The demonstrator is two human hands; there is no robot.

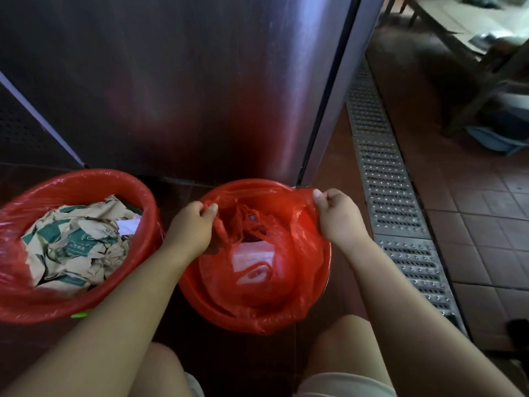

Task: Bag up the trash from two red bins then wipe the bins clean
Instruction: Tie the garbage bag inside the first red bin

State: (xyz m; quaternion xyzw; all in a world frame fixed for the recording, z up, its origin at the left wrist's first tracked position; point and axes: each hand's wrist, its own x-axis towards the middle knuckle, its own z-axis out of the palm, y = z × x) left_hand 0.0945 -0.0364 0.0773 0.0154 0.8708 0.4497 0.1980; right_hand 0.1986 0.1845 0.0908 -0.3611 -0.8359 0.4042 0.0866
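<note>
On your left, the first red bin (86, 174) sits on the floor with its liner folded over the rim and crumpled brown paper (77, 245) heaped inside. Nothing touches it, so that load looks not yet bagged. Your left hand (191, 227) is closed round a bunched length of the red liner (297, 253) at the near-left rim of the second red bin (190, 290). I judge you hold it gathered so the mouth can be drawn shut. Inside that liner lie white packaging (252, 253) and a tangle of red plastic. Your right hand (336, 214) pinches the liner's edge between thumb and fingers at the far-right rim, lifting it off the lip so the bag can come free. The steel cabinet (200, 81) stands just behind both bins, so there is little room to pull away from you; straight up or toward your knees looks open. To the right, a strip of tiled floor (336, 144) separates the bin from the drain grate (392, 196); keep the bag from dragging there
</note>
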